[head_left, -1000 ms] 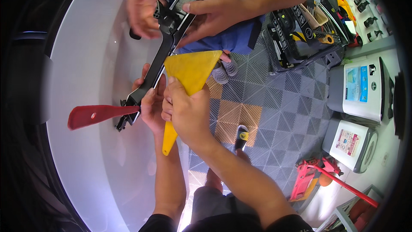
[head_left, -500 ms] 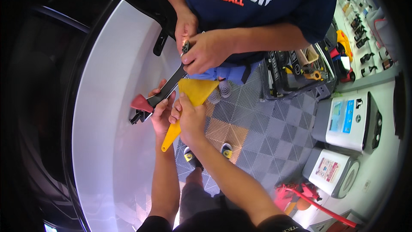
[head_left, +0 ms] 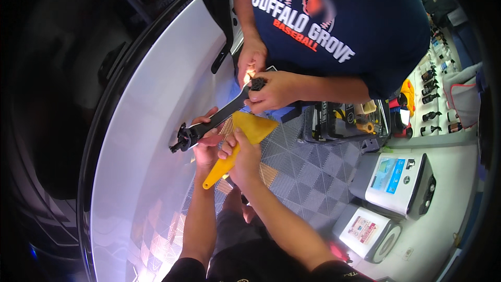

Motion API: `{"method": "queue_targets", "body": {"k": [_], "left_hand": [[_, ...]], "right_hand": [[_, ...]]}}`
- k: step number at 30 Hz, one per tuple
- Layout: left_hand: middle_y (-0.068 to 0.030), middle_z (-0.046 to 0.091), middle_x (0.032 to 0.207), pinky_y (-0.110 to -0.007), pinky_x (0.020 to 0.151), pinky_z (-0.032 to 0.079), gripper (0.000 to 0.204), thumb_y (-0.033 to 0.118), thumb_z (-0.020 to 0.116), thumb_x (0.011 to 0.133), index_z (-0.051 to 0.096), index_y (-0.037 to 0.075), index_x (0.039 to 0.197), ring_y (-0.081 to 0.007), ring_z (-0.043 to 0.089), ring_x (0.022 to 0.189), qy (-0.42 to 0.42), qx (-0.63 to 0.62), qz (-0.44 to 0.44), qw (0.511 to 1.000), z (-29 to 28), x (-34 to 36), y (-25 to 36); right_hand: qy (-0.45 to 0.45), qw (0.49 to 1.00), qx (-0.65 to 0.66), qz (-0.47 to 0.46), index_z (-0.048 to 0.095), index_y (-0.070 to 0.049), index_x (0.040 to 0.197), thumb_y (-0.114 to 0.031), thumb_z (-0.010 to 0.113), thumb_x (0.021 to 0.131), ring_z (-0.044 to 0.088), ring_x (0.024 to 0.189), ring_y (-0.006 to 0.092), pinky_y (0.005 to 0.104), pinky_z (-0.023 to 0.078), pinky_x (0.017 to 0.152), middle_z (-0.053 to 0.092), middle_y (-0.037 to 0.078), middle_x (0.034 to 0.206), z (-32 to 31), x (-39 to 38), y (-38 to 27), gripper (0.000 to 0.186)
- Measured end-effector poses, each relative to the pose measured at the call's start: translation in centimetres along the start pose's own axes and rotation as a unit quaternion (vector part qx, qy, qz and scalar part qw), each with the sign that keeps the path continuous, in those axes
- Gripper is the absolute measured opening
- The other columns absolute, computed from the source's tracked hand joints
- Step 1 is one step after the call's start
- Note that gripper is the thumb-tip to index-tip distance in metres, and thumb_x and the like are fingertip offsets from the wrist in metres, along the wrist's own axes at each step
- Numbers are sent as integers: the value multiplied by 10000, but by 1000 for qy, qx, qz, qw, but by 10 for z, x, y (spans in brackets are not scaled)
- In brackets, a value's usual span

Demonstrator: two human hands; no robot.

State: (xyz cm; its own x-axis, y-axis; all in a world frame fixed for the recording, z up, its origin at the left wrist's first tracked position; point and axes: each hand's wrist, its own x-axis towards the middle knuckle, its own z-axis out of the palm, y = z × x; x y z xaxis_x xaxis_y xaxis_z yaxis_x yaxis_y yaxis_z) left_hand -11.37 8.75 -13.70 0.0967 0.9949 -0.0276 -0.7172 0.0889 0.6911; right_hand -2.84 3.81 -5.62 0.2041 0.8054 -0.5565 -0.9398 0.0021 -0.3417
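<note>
A long black car handle piece (head_left: 225, 111), with a chunky clip end at the lower left, slants up between me and a co-worker. My left hand (head_left: 206, 149) grips its lower end from beneath, fingers round both sides. A dull red scraper-like piece (head_left: 211, 140) shows against those fingers, mostly hidden. In my right hand (head_left: 243, 152) is a yellow squeegee (head_left: 254, 127), its wide blade pointing up and its handle down, close beside the bar. The co-worker's hands (head_left: 276, 90) hold the upper end, where a small bright glow shows.
A white car panel (head_left: 141, 125) curves along the left, with black bodywork beyond it. At right are an open black tool bin (head_left: 334, 130), two white-and-grey machines (head_left: 389, 180), and shelves of bottles (head_left: 430, 94). Grey tiled floor (head_left: 302, 162) lies below.
My view has shifted, so the machines and bin sit further left. The bar has turned over at its lower end, and the red piece has gone from its outer side to behind it.
</note>
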Motion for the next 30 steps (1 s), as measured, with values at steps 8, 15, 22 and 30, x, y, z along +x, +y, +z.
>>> {"method": "queue_targets", "body": {"k": [8,15,22,30], "left_hand": [[-254,546,1407,-414,1077,508,368,-31,624,836,524,46,1182,-327,592,1257,14,25,5,1000,3,-4,0],[-271,554,1390,-424,1096,482,356,-44,637,842,523,37,1170,-330,583,1265,9,63,3,998,3,-2,3],[-287,572,1366,-449,1102,474,352,-35,664,835,545,28,1160,-332,604,1243,26,24,-15,999,-1,3,1],[-281,600,1328,-445,1107,461,384,-29,704,783,567,22,1138,-329,621,1217,34,11,6,999,-5,4,-6]], "right_hand": [[13,999,-46,-18,485,-101,1047,-197,545,1065,444,612,116,292,422,559,437,5,780,3,-7,-4,115],[22,996,-76,-31,477,-93,1060,-191,508,1077,452,623,124,281,430,577,435,13,779,9,-6,-3,104],[-18,997,-71,-12,467,-91,1035,-214,518,1080,458,636,128,299,440,602,440,17,791,-1,1,-6,141],[-11,997,-27,69,465,-99,1028,-217,540,1071,470,648,134,317,448,621,448,15,797,-13,4,-14,146]]}}
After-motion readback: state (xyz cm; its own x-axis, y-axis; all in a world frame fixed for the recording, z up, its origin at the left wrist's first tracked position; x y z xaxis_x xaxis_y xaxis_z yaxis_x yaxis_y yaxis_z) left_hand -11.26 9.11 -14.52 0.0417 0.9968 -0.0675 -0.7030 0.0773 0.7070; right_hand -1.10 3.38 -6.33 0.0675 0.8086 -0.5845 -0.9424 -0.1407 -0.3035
